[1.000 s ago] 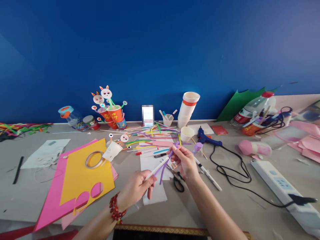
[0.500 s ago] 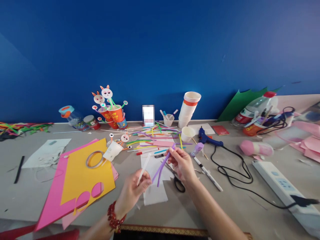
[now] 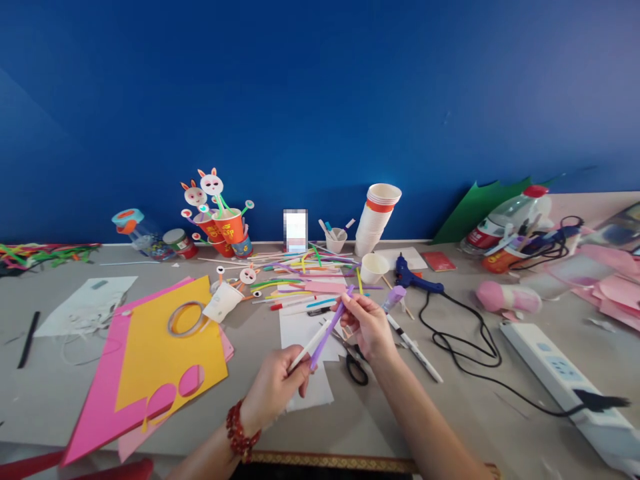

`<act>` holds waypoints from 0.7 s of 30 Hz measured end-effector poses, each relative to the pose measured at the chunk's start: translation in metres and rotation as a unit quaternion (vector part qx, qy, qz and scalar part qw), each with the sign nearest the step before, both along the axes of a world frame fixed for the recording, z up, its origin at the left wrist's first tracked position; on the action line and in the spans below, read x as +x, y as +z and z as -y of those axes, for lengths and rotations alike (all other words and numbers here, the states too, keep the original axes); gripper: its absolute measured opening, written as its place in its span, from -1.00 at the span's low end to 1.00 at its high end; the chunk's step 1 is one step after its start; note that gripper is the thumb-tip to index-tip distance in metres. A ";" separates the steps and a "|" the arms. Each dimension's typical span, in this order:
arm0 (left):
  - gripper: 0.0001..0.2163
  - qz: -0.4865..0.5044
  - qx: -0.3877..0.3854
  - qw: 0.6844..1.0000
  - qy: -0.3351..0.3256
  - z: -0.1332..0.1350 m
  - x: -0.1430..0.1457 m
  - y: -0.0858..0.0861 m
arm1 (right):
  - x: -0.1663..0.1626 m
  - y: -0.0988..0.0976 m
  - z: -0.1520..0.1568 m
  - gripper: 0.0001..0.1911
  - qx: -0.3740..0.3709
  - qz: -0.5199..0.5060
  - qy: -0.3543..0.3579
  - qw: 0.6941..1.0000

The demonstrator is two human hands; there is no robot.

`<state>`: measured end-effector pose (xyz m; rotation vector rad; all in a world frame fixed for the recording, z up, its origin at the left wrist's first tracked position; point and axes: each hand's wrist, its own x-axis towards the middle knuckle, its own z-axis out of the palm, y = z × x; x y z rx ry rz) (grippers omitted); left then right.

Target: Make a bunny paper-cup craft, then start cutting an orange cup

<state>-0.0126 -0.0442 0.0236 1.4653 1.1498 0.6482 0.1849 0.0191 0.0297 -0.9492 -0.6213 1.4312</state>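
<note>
My R hand had its thumb and finger tips clamped on the top end of a soft-looking, fuzzy purple strip. My L hand was closed on a thin, straight white stick (cdn't tell what it was made of), w/ its far end poking up to the strip. Both were up in the air btwn my hands. The strip's low end was just beside my L thumb; cdn't tell if it touched.

I think I was at the bit where stick and strip got lined up. My guess: the next move called for a tight pinch and a straight stick, b/c the strip looked bendy and cd slip.

Under my hands was flat white paper, w/ black-handled metal scissors near my R wrist. R of that lay a long white pen w/ black marks. Further up was a messy heap of thin, bright sticks, and R of it a dark blue plastic glue gun. On my L lay a yellow card sheet w/ a silvery tape ring on it, & just beside that a tipped white paper cup w/ a bunny face. Way back, by the blue wall, stood a tall, tilted stack of white paper cups.
</note>
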 end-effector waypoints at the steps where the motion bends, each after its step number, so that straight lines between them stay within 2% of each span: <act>1: -0.75 -0.007 0.003 1.000 -0.008 0.001 -0.002 0.001 | 0.001 0.000 0.000 -0.67 -0.002 0.001 0.003 1.000; 6: -0.69 -0.030 0.016 0.999 -0.002 0.012 -0.001 -0.001 | -0.002 -0.002 0.001 -0.68 -0.004 0.004 0.003 1.000; 11: -0.66 0.034 -0.038 0.999 0.004 0.019 0.001 -0.012 | -0.007 -0.008 0.001 -0.66 -0.007 0.018 0.029 0.999; 13: -0.58 0.063 -0.042 0.997 -0.016 0.014 -0.006 -0.012 | -0.009 -0.009 0.001 -0.65 -0.011 0.024 0.059 0.998; 15: -0.48 0.076 -0.008 0.997 -0.016 0.005 -0.015 -0.008 | -0.010 -0.009 0.003 -0.64 -0.013 0.029 0.092 0.995; 18: -0.53 0.037 0.033 0.998 0.040 -0.012 -0.019 0.004 | -0.014 -0.007 0.007 -0.64 -0.010 0.036 0.131 0.991; 21: -0.61 0.034 0.036 0.998 0.036 -0.029 -0.007 0.014 | -0.020 -0.008 0.012 -0.66 -0.001 0.046 0.149 0.988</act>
